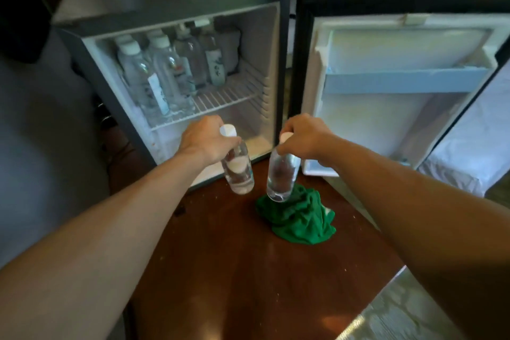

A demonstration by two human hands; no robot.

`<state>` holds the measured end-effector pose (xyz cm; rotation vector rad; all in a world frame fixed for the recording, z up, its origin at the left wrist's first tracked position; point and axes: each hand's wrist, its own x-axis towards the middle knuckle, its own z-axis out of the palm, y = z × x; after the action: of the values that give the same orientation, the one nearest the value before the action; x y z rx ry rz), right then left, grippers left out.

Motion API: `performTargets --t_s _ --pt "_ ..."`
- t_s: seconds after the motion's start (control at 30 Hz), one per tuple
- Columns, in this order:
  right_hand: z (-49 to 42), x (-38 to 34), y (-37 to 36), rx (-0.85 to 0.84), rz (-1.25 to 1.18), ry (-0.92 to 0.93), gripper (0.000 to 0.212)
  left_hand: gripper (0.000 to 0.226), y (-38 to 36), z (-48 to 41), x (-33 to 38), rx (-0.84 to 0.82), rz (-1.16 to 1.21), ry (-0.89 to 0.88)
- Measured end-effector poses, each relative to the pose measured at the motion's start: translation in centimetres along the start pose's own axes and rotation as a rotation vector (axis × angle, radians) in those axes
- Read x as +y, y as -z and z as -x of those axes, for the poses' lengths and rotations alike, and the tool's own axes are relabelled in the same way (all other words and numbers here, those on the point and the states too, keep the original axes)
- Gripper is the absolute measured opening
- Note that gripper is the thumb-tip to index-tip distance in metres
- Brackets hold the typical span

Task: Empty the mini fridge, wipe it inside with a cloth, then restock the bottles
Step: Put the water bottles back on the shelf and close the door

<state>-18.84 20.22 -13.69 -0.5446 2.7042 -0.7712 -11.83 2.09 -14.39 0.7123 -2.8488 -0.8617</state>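
The mini fridge sat on a brown wooden table with its door swung wide open to the right, and the door racks looked bare. A crumpled green cloth lay on the table just in front of the fridge, with nobody holding it.

Progress-wise, honestly hard to call. A cluster of water bottles stood upright on the left of the wire shelf, while the right of the shelf and the floor below it looked bare. So either the emptying was only partly done, or the restocking was nearly finished. One frame didn't settle it for me.

The two bottles in play were out in front of the fridge opening, over the table. The left hand had its fingers curled round the neck of one bottle, white cap poking out above. The right hand pinched the cap end of the other bottle from above. Both hung caps up and bases down, long axes near vertical, bases leaning slightly toward each other. The right one's base overlapped the cloth in view, but I couldn't tell if it touched.
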Motion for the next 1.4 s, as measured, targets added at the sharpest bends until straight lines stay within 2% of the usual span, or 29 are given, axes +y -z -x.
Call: performTargets --t_s 0.23,0.43,0.63,0.77,0.9,1.1,1.17,1.27,1.4 --pt "-6.1 -6.1 1.8 0.276 -0.374 0.169 0.036 0.029 5.2 -4.5 2.4 0.412 0.237 -0.013" --pt "-12.3 -8.8 1.8 0.423 -0.613 0.201 0.027 0.032 5.3 -9.5 2.0 0.585 0.252 0.078" --pt "-17.7 -11.1 1.6 0.437 -0.680 0.253 0.021 0.035 5.3 -14.0 2.0 0.654 0.234 0.130" --pt "-20.3 -12.3 0.4 0.376 -0.654 0.280 0.023 0.055 4.9 -17.1 1.8 0.698 0.239 0.235" --pt "-22.1 -13.1 -0.6 0.291 -0.862 0.260 0.030 0.069 4.3 -19.5 0.8 0.738 0.248 0.268" --pt "-22.8 -12.5 -1.1 0.286 -0.864 0.345 0.030 0.048 3.7 -19.2 1.4 0.819 0.043 0.264" --pt "-23.0 -12.5 -0.9 0.282 -0.817 0.360 0.030 0.047 3.7 -19.0 1.5 0.805 0.010 0.275" --pt "-23.3 -12.4 -0.6 0.304 -0.687 0.385 0.028 0.047 3.7 -17.9 2.5 0.696 -0.063 0.283" --pt "-22.9 -12.0 -1.0 0.300 -0.564 0.362 0.044 0.062 2.9 -15.3 3.4 0.621 -0.131 0.229"
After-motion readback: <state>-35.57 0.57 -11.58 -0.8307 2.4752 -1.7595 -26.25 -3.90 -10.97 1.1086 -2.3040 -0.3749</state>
